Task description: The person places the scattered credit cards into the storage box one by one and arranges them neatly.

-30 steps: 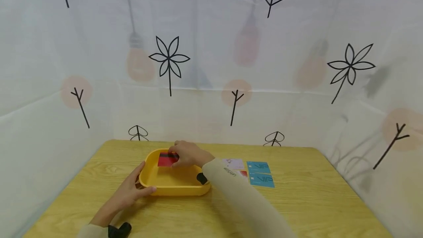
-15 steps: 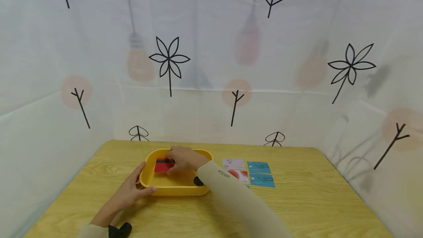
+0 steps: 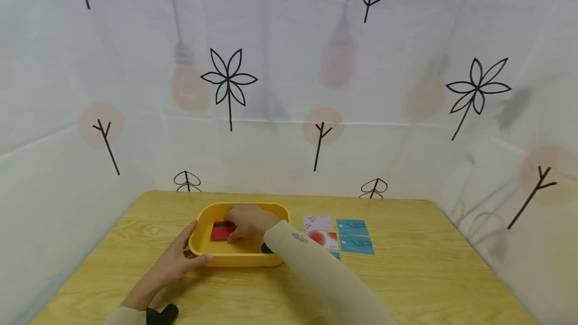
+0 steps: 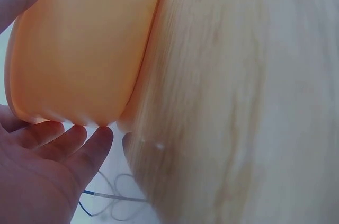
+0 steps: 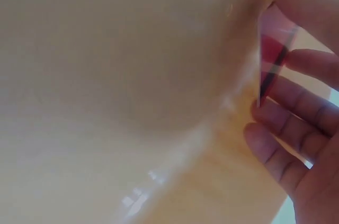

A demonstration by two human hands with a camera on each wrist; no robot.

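A yellow tray [image 3: 239, 261] with raised walls sits on the wooden table. My left hand [image 3: 173, 259] holds its left end, thumb along the front wall and fingers on the left side. In the left wrist view the fingertips of that left hand [image 4: 47, 166] press against the tray wall [image 4: 90, 49]. Inside the tray, my right hand [image 3: 250, 220] pinches a red card [image 3: 220, 230] with a black stripe. The right wrist view shows the card [image 5: 273, 54] between thumb and fingers of my right hand [image 5: 302, 113], tilted near the tray's surface.
Right of the tray lie two blue cards [image 3: 353, 227] marked VIP, a pale purple card [image 3: 318, 222] and a white card with red circles [image 3: 323, 239]. Part of another blue card [image 3: 335, 255] shows beside my right sleeve. A patterned white cloth [image 3: 280, 154] hangs behind the table.
My right hand has lowered the red card from the tray's back wall towards its floor, moving slightly nearer and left. My left hand stays at the tray's left end.
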